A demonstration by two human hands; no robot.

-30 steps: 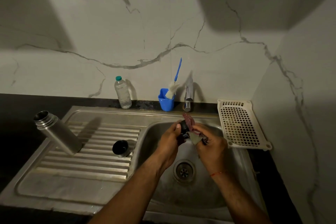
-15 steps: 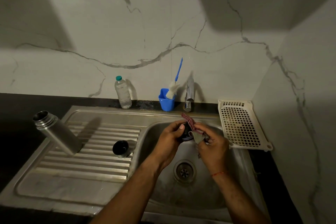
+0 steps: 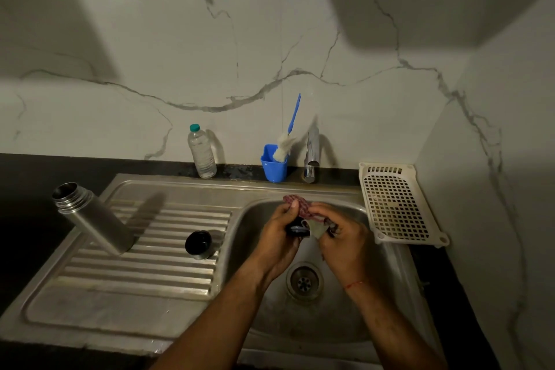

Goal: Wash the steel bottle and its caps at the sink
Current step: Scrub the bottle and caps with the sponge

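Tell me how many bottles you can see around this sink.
2. A steel bottle sits uncapped on the draining board at left. A clear plastic bottle with a green cap stands against the back wall. None appears hidden.

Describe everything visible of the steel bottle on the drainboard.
The steel bottle is a plain cylinder of brushed, matte silver metal. It is uncapped, with a ridged screw neck and an open, dark mouth at its top. It stands on its base at the left of the ribbed drainboard and looks tilted up-left in this wide-angle view. Only the drainboard touches it. A cup-shaped cap lies apart to its right.
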